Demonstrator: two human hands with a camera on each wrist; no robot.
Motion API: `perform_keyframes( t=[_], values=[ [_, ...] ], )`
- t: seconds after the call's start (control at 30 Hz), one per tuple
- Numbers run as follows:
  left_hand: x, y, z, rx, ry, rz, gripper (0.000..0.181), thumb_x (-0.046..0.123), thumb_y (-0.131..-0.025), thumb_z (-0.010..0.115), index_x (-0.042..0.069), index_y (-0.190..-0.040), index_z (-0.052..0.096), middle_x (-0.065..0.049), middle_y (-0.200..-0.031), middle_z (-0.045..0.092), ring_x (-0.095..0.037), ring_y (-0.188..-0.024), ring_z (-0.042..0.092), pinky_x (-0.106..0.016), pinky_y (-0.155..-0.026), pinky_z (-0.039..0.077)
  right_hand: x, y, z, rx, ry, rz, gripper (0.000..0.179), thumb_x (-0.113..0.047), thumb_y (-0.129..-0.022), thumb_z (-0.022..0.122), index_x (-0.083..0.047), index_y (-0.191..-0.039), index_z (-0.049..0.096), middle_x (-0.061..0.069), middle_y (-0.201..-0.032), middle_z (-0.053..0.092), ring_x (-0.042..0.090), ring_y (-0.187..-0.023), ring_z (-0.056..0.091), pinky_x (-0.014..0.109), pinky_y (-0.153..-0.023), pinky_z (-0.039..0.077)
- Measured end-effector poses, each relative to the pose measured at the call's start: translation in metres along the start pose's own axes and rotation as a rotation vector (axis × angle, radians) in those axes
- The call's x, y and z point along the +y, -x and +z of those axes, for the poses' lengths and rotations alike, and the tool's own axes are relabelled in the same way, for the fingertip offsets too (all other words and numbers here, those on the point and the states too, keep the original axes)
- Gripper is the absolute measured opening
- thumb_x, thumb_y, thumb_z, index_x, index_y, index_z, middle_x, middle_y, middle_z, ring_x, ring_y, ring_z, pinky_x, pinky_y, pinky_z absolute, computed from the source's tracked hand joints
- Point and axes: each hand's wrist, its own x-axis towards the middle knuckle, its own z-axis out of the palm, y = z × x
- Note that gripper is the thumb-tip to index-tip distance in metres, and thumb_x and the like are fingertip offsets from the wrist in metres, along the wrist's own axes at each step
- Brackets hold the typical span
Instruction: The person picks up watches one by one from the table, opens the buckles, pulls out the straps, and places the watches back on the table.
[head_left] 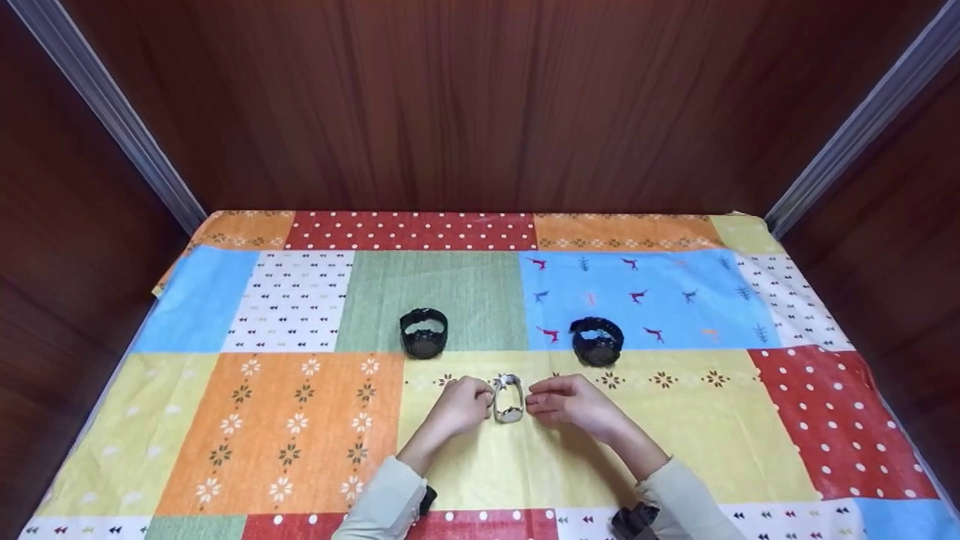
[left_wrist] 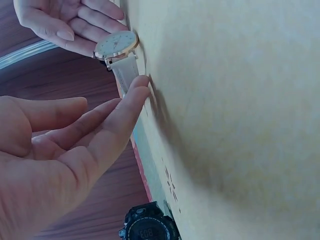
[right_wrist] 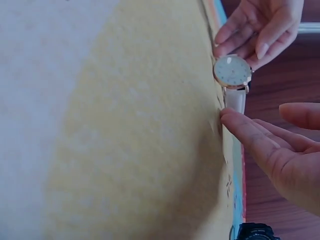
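A wristwatch (head_left: 510,415) with a pale strap stands on the yellow patch of cloth, its strap looped up behind the dial. The left wrist view shows its white dial (left_wrist: 117,44) and gold-coloured rim. My left hand (head_left: 461,405) is just left of this watch, fingers loosely extended; in the left wrist view its fingertips (left_wrist: 141,82) lie close to the strap. On the other side is my right hand (head_left: 577,401), palm turned inward and fingers fairly straight. Its fingertips (right_wrist: 229,114) are near the strap in the right wrist view. Whether either hand touches the watch, I cannot tell.
Farther back stand two black wristwatches, one on the left (head_left: 424,343) and one on the right (head_left: 600,351), straps looped. A patchwork cloth (head_left: 300,435) covers the table. Dark wood panels (head_left: 480,105) rise behind it and at both sides.
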Motion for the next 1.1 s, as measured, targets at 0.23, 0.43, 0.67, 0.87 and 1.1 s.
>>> perform_keyframes(
  t=[0.23,0.43,0.67,0.87,1.1],
  values=[
    [-0.001,0.001,0.002,0.011,0.047,-0.03,0.02,-0.003,-0.086,0.047,-0.004,-0.076,0.064,-0.01,-0.066,0.062,-0.006,-0.054,0.047,-0.02,-0.052,0.034,0.002,0.0,0.002,-0.012,-0.031,0.006,0.034,0.004,-0.089,0.046,0.025,-0.116,0.042,0.033,-0.109,0.055,0.034,-0.097,0.06,0.043,-0.087,0.045],
    [-0.001,0.0,0.005,0.003,0.091,-0.049,0.02,-0.003,-0.086,0.046,-0.005,-0.078,0.064,-0.011,-0.067,0.061,-0.007,-0.052,0.044,-0.019,-0.05,0.034,0.002,-0.001,0.003,-0.017,-0.052,0.016,0.034,0.005,-0.089,0.046,0.024,-0.117,0.042,0.033,-0.109,0.055,0.032,-0.096,0.061,0.042,-0.086,0.046],
    [-0.002,-0.001,0.008,0.006,0.17,-0.081,0.019,-0.005,-0.086,0.046,-0.008,-0.085,0.064,-0.013,-0.066,0.06,-0.005,-0.048,0.046,-0.016,-0.045,0.037,0.002,0.0,0.004,-0.013,-0.066,0.015,0.035,0.005,-0.088,0.048,0.023,-0.117,0.043,0.033,-0.11,0.055,0.032,-0.096,0.061,0.042,-0.085,0.047],
    [-0.002,-0.004,0.009,0.009,0.251,-0.124,0.019,-0.005,-0.087,0.046,-0.01,-0.093,0.063,-0.013,-0.066,0.061,-0.008,-0.05,0.051,-0.015,-0.046,0.042,-0.001,0.0,0.004,-0.005,-0.069,0.004,0.036,0.005,-0.088,0.047,0.024,-0.118,0.042,0.034,-0.111,0.054,0.036,-0.097,0.06,0.043,-0.084,0.047],
    [0.004,-0.009,0.003,0.037,0.315,-0.163,0.019,-0.004,-0.087,0.047,-0.011,-0.096,0.063,-0.013,-0.069,0.061,-0.013,-0.055,0.056,-0.021,-0.051,0.049,-0.013,-0.003,0.002,0.001,-0.085,-0.01,0.037,0.007,-0.088,0.044,0.025,-0.119,0.038,0.038,-0.114,0.049,0.042,-0.1,0.056,0.045,-0.085,0.046]
  ],
)
